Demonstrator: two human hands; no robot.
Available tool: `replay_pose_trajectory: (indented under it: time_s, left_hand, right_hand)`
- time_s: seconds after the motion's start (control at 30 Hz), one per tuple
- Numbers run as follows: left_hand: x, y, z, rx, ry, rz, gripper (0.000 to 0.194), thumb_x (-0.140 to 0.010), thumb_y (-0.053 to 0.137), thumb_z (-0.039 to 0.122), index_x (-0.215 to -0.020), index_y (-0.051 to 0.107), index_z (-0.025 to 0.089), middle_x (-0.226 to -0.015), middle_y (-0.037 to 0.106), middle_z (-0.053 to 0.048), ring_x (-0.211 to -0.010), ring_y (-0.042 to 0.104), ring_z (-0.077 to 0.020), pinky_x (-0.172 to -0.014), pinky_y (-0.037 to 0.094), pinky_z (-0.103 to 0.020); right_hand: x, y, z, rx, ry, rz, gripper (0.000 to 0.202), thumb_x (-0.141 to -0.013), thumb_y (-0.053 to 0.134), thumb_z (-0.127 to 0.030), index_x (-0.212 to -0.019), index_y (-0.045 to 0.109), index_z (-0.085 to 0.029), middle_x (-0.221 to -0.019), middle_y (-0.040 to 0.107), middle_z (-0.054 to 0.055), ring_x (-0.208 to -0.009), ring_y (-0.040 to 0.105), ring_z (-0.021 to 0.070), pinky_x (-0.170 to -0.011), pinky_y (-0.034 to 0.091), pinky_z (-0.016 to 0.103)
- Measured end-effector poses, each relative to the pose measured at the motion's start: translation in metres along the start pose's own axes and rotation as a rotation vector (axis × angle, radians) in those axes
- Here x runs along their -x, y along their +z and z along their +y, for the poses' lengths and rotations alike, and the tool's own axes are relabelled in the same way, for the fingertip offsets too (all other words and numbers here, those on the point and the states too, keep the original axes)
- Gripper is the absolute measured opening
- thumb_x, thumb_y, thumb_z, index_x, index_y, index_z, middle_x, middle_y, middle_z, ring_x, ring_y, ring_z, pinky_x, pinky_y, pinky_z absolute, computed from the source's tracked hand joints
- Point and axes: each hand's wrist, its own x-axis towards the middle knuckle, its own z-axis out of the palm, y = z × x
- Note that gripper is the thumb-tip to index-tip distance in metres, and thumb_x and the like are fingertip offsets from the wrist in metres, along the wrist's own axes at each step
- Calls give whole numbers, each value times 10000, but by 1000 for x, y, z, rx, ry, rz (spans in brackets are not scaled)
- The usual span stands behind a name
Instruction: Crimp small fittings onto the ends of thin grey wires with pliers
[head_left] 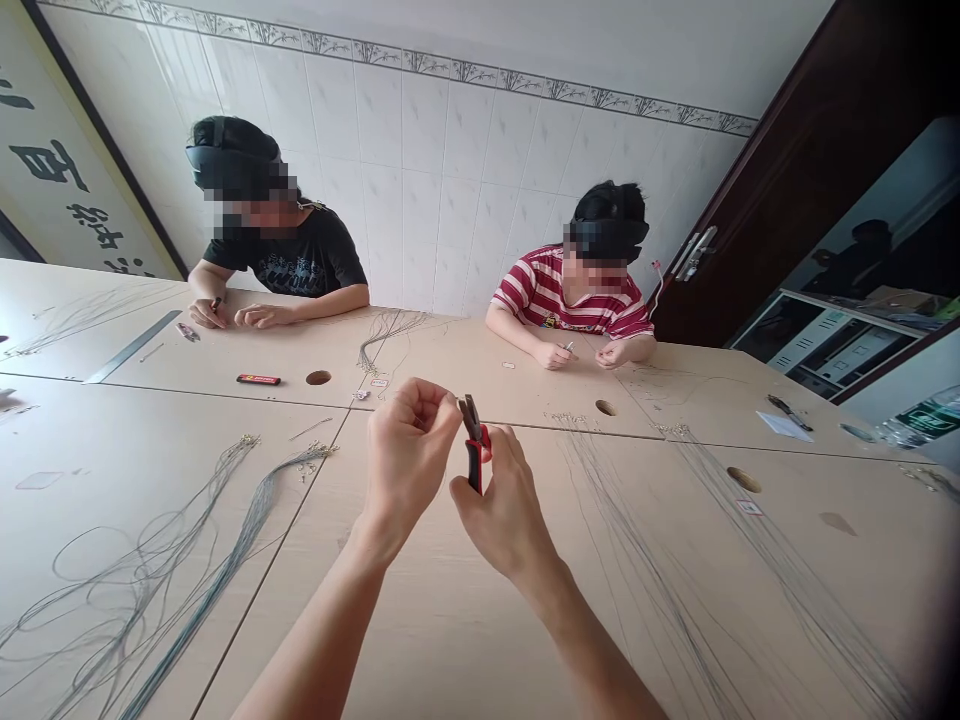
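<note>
My right hand (504, 500) is wrapped round a pair of pliers (475, 455) with red and black handles, the jaws pointing up and away from me. Beside the jaws, my left hand (409, 450) is closed in a pinch. A tiny pale bit shows at its fingertips, close to the plier tips; it is too small to name, and I cannot tell whether the jaws touch it. Both hands are raised over the middle of the table (420, 620). To their left lies a bundle of thin grey cords (255, 510) with small gold-coloured pieces (319, 455) at its end.
More cords (142, 590) spread at the left, others (645, 550) at the right. Opposite sit a person in black (307, 255) and a person in striped red (540, 285). A steel ruler (135, 345), a red-black box (259, 379), table holes (319, 378) and a bottle (926, 418) are about.
</note>
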Motion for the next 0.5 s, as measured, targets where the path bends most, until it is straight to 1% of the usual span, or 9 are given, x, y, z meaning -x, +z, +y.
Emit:
replay_pose_trajectory:
  time_s: [0.1, 0.23, 0.4, 0.5]
  left_hand:
    - [4, 4, 0, -34, 34, 15, 106, -736, 583, 153, -636, 559, 181, -523, 515, 55, -450, 416, -62, -411, 351, -163]
    - [7, 5, -2, -66, 52, 8, 91, -745, 580, 157, -661, 566, 187, -528, 529, 53, -452, 417, -69, -424, 359, -171]
    - [11, 8, -2, -125, 67, -30, 101, -770, 570, 179, -674, 547, 201, -548, 574, 48, -458, 451, -81, -462, 384, -194]
    - [13, 10, -2, -163, 97, -55, 117, -793, 559, 201, -681, 526, 207, -544, 562, 54, -458, 438, -84, -470, 375, -206]
  right_hand:
    - [0, -1, 0, -4, -4, 2, 228, -668, 487, -98, -841, 411, -226, -885, 489, 30, -880, 472, 229, -757, 434, 392]
    - [0, -1, 1, -21, 1, 10, 228, -671, 492, -97, -844, 416, -224, -889, 492, 31, -872, 475, 225, -744, 434, 383]
    - [-1, -3, 0, -66, 4, 34, 224, -663, 511, -98, -823, 422, -227, -861, 501, 17, -822, 489, 210, -690, 434, 351]
    - [-1, -4, 0, -90, 26, 41, 209, -665, 526, -107, -793, 415, -229, -825, 505, 8, -777, 491, 200, -636, 424, 325]
